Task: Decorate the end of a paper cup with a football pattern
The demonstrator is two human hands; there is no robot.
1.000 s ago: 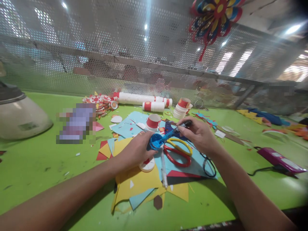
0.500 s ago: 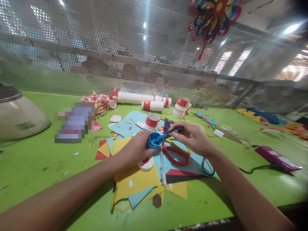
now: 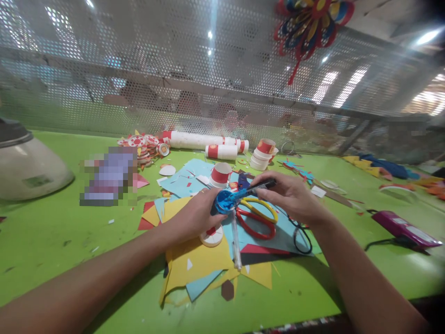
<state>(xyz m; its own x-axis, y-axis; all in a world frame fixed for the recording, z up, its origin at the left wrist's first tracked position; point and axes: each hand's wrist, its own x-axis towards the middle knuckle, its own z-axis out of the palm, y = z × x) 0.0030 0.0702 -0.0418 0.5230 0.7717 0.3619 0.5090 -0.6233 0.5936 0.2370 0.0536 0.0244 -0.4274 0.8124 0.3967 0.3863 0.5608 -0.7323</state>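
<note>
My left hand [image 3: 196,213] grips a small round pot [image 3: 223,202], its inside bright blue, tilted toward me. My right hand [image 3: 290,197] pinches a slim black-handled tool [image 3: 262,185]; its front end is coated blue and reaches the pot's mouth. Whether that end is a brush cannot be made out. Beneath the hands lie scissors with red and yellow handles [image 3: 255,232], a clear pen-like stick [image 3: 236,243] and a white disc with a red centre [image 3: 212,236]. A red and white paper cup [image 3: 220,174] stands just behind the pot.
Yellow paper [image 3: 194,260] and blue paper [image 3: 181,178] cover the middle of the green table [image 3: 114,278]. Stacked paper cups [image 3: 194,140] lie at the back. To the right are a black cord [image 3: 302,239] and a magenta device [image 3: 403,227]; a pale rounded object [image 3: 31,167] stands left.
My right hand has moved right and slightly away, drawing the tool partly back from the pot. More blue now shows on its front end. My left hand stays nearly still.
</note>
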